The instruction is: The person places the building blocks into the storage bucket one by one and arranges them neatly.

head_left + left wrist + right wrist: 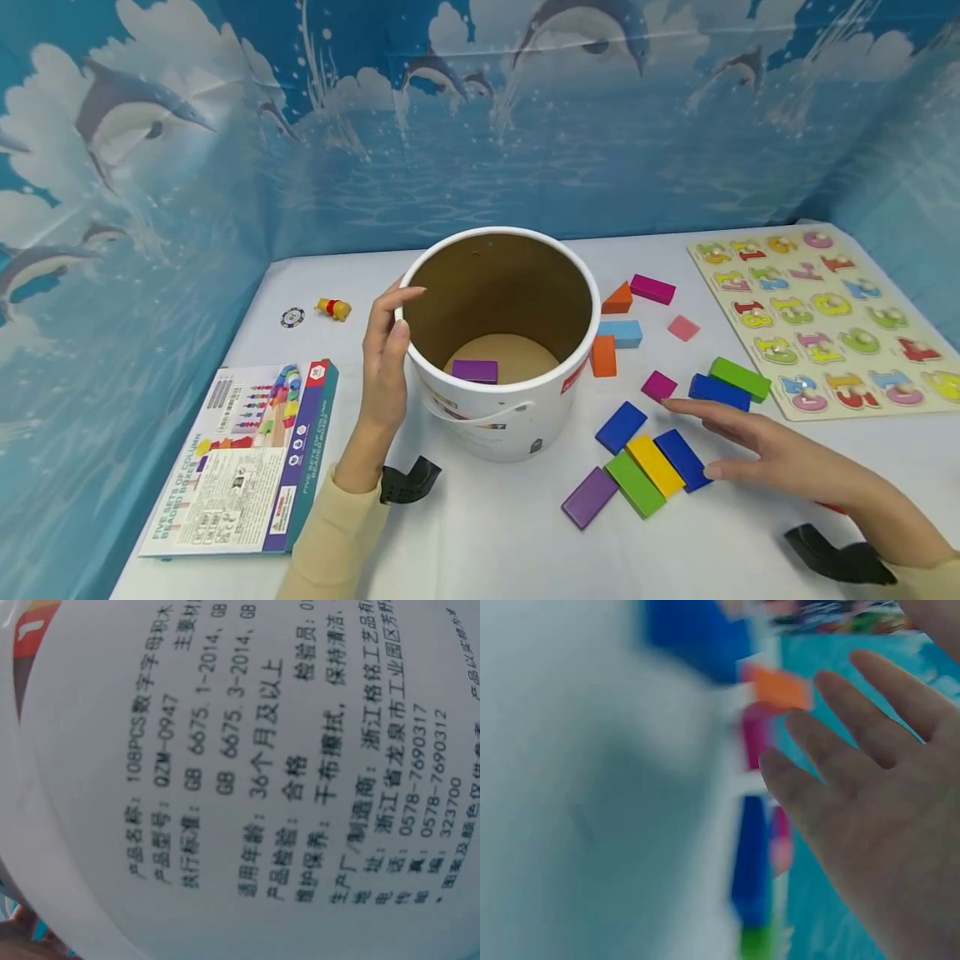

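Note:
A white bucket [487,425] stands upright with its mouth tilted into view, and a purple block [475,372] lies inside on its floor. My left hand [386,358] holds the bucket's left side, one finger bent over the rim; in the left wrist view the bucket's printed wall [225,772] fills the picture. My right hand [772,446] hovers with fingers extended and nothing in them, over the loose blocks to the right. Closest to it are a dark blue block [682,460], a magenta block [659,387] and another blue block [718,392]. Its spread fingers also show in the right wrist view.
Yellow [656,465], green [636,485] and purple [589,497] blocks lie in front. Orange and light blue blocks [621,334] sit beside the bucket. A number puzzle board [825,333] is at right; a boxed toy set [240,458], a poker chip [292,317] and a bear figure [333,309] are left.

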`<state>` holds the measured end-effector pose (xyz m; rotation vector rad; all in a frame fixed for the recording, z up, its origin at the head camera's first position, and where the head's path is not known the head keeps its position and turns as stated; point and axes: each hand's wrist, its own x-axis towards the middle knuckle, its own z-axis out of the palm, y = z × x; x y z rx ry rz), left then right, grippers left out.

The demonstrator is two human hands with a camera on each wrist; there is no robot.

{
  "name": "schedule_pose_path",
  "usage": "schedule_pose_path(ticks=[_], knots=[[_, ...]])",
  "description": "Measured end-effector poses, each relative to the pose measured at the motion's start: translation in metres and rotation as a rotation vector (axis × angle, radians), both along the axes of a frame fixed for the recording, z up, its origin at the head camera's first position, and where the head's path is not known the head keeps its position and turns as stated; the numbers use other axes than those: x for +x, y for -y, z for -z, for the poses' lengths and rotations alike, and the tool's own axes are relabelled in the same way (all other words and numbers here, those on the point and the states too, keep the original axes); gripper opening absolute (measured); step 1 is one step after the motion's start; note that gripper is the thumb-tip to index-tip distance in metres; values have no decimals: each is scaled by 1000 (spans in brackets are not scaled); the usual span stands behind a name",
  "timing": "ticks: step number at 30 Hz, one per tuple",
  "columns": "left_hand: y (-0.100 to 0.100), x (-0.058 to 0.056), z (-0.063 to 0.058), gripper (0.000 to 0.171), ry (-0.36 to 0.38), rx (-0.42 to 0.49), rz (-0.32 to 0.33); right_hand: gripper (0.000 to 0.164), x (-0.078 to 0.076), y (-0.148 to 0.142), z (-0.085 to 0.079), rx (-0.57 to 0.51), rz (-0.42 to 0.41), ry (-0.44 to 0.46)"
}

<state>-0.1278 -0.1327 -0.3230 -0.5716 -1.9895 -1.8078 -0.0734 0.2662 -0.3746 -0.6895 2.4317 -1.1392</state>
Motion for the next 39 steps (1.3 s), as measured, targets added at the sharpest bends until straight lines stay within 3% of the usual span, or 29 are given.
schedule_pose_path(ticks=[6, 12, 18, 25, 27, 30, 34, 39], knots=[[2, 1, -1, 42, -7, 13, 17, 80, 7, 1, 27, 151, -39, -77], [1, 2, 1, 42, 2, 11, 33, 74, 17, 6, 34, 266, -24, -180], [1, 1, 3, 43, -10, 6, 35, 71, 22, 5, 30, 286, -14, -145], [0, -1, 1, 43, -14, 11, 34, 69, 21, -8, 22, 211, -138, -60], [0, -1, 0, 43, -18, 10, 33, 66, 20, -10, 15, 147, -177, -44], [0, -1, -1, 43, -20, 10, 31, 67, 17, -4, -7, 30, -231, 3], [0, 0, 0, 42, -14, 6, 29, 72, 1, 17, -55, -176, -355, -26], [3, 0, 4, 42, -8, 0, 29, 69, -32, 67, -114, -437, -493, -53]])
